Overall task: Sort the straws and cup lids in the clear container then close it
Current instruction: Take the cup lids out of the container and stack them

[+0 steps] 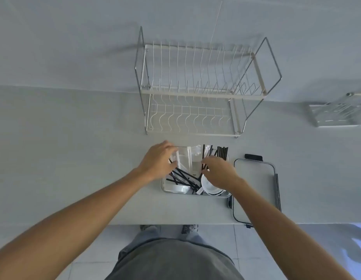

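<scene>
A clear container [173, 191] sits on the grey counter in front of me. Loose black straws [180, 176] lie crossed in its left half, and more black straws [222, 152] stand against its far right wall. White cup lids [211, 189] are stacked in the near right corner. My left hand [158, 160] reaches over the far left wall with its fingers curled on a white paper-wrapped straw [178, 157]. My right hand [218, 170] is over the middle, fingertips pinching black straws [204, 156]. The container's clear lid [254, 178] with black clips lies flat to the right.
A white and chrome two-tier dish rack [195, 93] stands behind the container against the wall. A smaller wire rack [339, 114] sits at the far right. The counter's front edge runs just below the container, with tiled floor and my legs beneath.
</scene>
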